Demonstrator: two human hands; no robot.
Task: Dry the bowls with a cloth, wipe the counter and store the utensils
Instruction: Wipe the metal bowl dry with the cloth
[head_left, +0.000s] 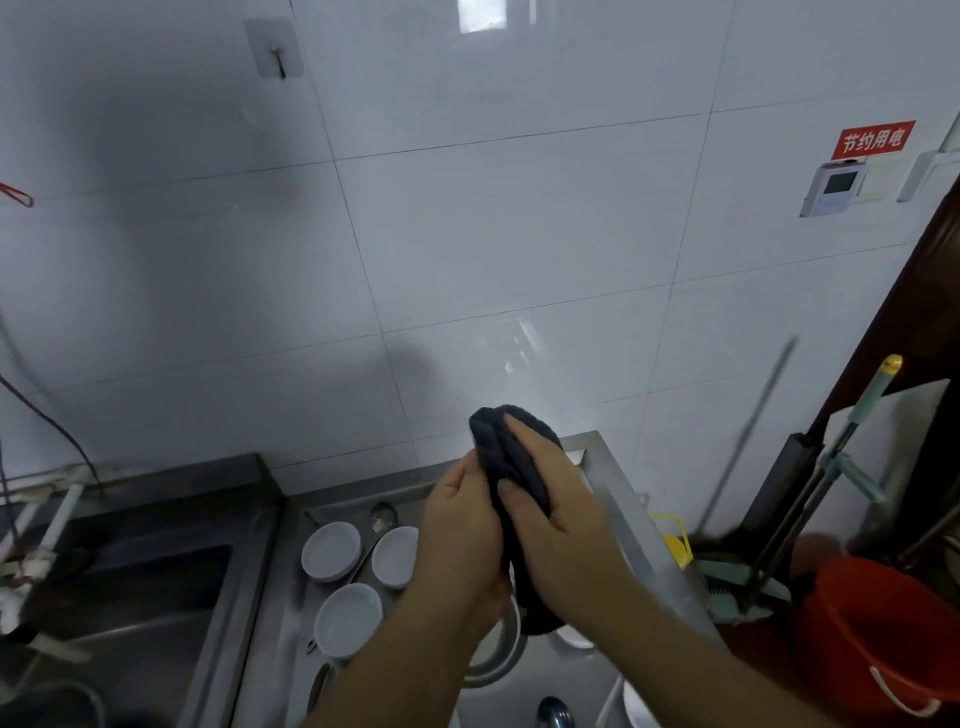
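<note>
My left hand (460, 540) and my right hand (563, 530) are pressed together around a dark cloth (511, 457), held above the steel counter (618, 499). The cloth bulges over my fingers and hangs down between my palms; whether it wraps anything is hidden. Three small white bowls (331, 550) (396, 557) (347, 618) sit upright on the counter left of my hands. A metal spoon (383, 516) lies behind them. Under my wrists shows the rim of a metal bowl (498, 657). Another spoon (553, 713) lies at the bottom edge.
A steel sink (130, 597) lies to the left, with hoses and wires over it. Right of the counter stand a red bucket (883, 634), mop handles (852, 415) and a yellow object (674, 543). A white tiled wall (467, 234) rises directly behind.
</note>
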